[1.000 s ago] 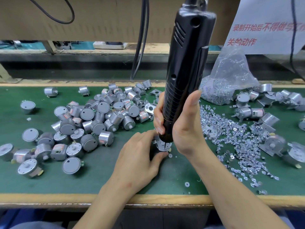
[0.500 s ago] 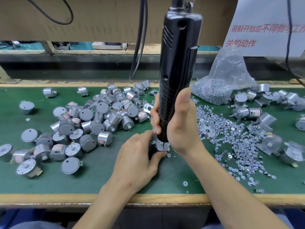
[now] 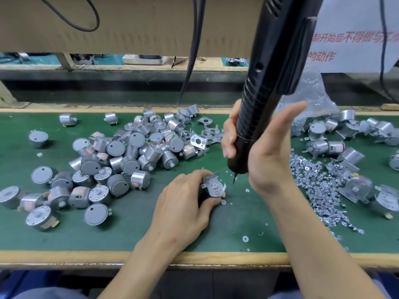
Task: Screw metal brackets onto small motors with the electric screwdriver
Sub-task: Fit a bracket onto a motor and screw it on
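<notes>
My left hand (image 3: 183, 203) grips a small silver motor with a metal bracket (image 3: 213, 187) on top, standing on the green mat. My right hand (image 3: 263, 152) holds the black electric screwdriver (image 3: 267, 83) by its lower barrel, fingers curled round it and thumb sticking up. The tool is tilted, and its bit tip (image 3: 233, 180) hangs in the air just right of the bracket, apart from it.
A heap of bare motors (image 3: 121, 156) covers the mat's left half. Loose brackets (image 3: 203, 137) lie behind my left hand. Several small screws (image 3: 319, 186) are scattered at the right, with bracketed motors (image 3: 336, 145) and a plastic bag (image 3: 311, 91) beyond. Cables (image 3: 194, 50) hang at the back.
The screwdriver has lifted off the bracket and moved up and right, leaving the bracketed motor exposed in my left hand. The camera view has also come closer.
</notes>
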Action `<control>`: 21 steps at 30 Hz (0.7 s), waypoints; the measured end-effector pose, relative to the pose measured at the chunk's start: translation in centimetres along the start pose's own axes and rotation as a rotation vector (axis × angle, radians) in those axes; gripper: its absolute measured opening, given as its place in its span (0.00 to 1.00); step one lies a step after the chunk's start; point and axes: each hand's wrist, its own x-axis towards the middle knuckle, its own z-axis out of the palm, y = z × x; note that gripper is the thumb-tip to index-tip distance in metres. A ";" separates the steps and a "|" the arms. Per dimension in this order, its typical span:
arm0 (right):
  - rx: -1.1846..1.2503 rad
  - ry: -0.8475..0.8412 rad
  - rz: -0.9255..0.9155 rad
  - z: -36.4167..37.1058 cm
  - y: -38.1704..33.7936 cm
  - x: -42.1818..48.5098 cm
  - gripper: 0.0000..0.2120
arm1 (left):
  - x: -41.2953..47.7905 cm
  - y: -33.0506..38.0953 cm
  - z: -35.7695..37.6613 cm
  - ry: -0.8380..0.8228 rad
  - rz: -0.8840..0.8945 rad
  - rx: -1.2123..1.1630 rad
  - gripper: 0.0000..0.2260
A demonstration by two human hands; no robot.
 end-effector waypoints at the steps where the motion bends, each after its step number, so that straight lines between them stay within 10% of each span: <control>1: -0.006 0.003 0.011 -0.4 -0.2 0.1 0.35 | 0.0 -0.1 0.0 -0.003 -0.002 0.001 0.19; 21: -0.208 0.127 0.141 -3.3 2.1 -1.4 0.35 | -0.1 -0.7 0.5 -0.068 -0.001 -0.052 0.20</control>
